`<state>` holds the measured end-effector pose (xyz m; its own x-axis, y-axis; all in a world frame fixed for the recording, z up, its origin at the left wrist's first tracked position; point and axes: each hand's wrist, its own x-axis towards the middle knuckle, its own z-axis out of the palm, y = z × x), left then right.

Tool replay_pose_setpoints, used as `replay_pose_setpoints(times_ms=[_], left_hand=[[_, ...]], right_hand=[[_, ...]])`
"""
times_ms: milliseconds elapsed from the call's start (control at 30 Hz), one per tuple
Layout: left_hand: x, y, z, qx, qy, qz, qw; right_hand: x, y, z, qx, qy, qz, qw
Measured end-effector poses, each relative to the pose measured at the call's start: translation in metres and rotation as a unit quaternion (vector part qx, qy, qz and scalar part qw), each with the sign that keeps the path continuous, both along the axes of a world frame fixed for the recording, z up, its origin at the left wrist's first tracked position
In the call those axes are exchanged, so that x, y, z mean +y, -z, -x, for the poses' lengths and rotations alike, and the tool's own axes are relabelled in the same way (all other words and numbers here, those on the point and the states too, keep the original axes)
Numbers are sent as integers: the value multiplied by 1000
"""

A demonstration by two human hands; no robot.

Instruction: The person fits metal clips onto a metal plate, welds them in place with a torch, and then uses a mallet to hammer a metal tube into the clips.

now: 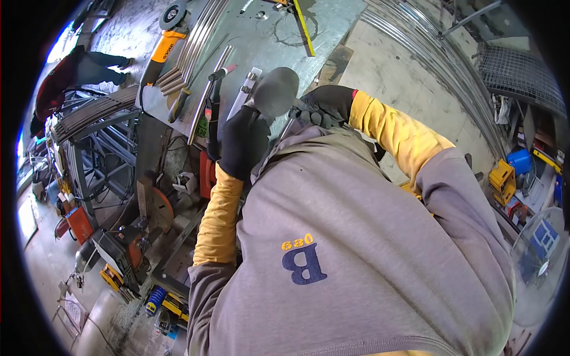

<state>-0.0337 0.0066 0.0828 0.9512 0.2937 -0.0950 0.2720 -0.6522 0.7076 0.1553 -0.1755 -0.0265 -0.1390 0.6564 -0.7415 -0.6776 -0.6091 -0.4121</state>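
A dark grey round disc [276, 92] sits between my two black-gloved hands over the edge of the metal worktable [323, 35]. My left hand [244, 139] is closed at the disc's lower left edge. On its right side my right hand [320, 110] has its fingers curled; what they grip is hidden. A narrow metal edge shows below the disc, close to my shirt. Just beyond my left hand lie a silver metal bar [243, 92] and a black and red tool [212, 104] with a pinkish tip.
An orange angle grinder [161, 50] and metal tubes [199, 35] lie on the table's left. A yellow measuring tape [304, 29] extends across the far part. Long metal pipes [427, 53] lie on the right. At far left, a person [77, 74] bends near metal frames [101, 148].
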Motion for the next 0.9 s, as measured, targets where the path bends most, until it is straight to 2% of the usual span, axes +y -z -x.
replay_pose_setpoints(times_ms=[33, 67, 133, 167, 233, 267, 300, 333, 367, 400, 433, 467, 533, 567, 600, 667, 700, 733, 800, 900], left_hand=[[-1, -1, 0, -42, 60, -79, 994], [-1, 4, -2, -42, 58, -79, 994], [-2, 17, -1, -9, 63, -28, 998], [-3, 15, -4, -10, 62, -1, 998], [-5, 17, -5, -35, 58, -14, 998], [-4, 18, -5, -60, 51, -28, 996], [-3, 21, -1, -61, 50, -30, 996], [-2, 25, 5, -20, -3, 26, 999], [-2, 26, 11, 21, -55, 82, 995], [-2, 17, 14, 19, -56, 81, 995], [-1, 6, 19, 8, -69, 38, 997], [1, -3, 25, -4, -86, -6, 996], [5, 9, 47, -42, -109, 5, 993], [4, 14, 55, -54, -116, -23, 991], [2, 19, 61, -66, -123, -51, 989], [-3, 31, 64, -86, -125, -82, 985], [-7, 36, 66, -78, -125, -89, 985], [-10, 41, 66, -69, -125, -96, 985], [-12, 45, 64, -108, -109, -136, 979], [-20, 54, 68, -49, -120, -145, 981]], right_hand=[[2, 2, 1, 24, 17, 27, 999], [2, 3, -1, 24, 15, 26, 999], [2, 5, -4, -146, -77, 13, 986], [2, 1, -7, -148, -79, 11, 986], [-2, -5, -10, 24, -42, 19, 999], [0, -7, -10, 22, -45, 17, 999], [1, -10, -8, -50, -72, 23, 996], [1, -11, -8, -121, -97, 31, 987], [-1, -2, -5, -122, -97, 30, 987], [-4, 11, 0, -282, -138, -68, 947], [-4, 24, -1, -432, -176, -165, 869], [-4, 7, -3, -435, -183, -170, 865], [-8, -60, 2, -270, 64, -171, 945], [-10, -71, -3, -119, 118, -147, 975], [-8, -77, -4, -122, 110, -150, 975], [-1, -86, -12, -47, 195, -218, 955], [9, -78, -7, -117, 206, -235, 943], [15, -77, -7, -122, 198, -238, 943], [25, -84, -5, -209, 184, -278, 920], [39, -78, -1, -193, 187, -315, 910]])
